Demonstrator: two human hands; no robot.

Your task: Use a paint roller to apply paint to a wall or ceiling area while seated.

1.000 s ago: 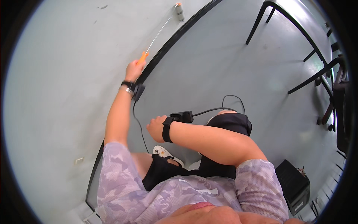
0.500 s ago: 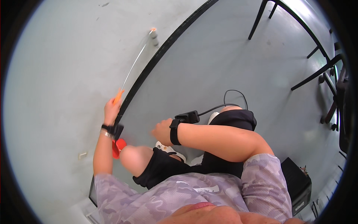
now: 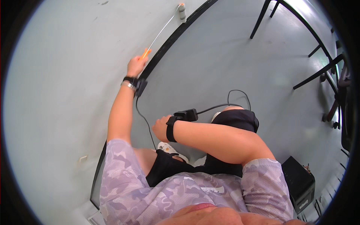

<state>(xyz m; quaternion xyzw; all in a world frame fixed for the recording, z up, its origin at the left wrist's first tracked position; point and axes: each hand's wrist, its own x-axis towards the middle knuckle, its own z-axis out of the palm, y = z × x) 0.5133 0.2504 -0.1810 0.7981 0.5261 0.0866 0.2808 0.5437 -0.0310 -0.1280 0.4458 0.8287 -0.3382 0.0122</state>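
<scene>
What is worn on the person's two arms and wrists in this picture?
Both forearms are bare below short sleeves of pale lilac camouflage mesh. The left hand has a black wrist strap with a small black box; a thin dark cable hangs from it. The right hand has a wider black band and a black box with its own cable.

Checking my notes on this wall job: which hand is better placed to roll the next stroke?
Left, probably: the left hand grips the roller against the wall; the right hand hangs empty.
</scene>
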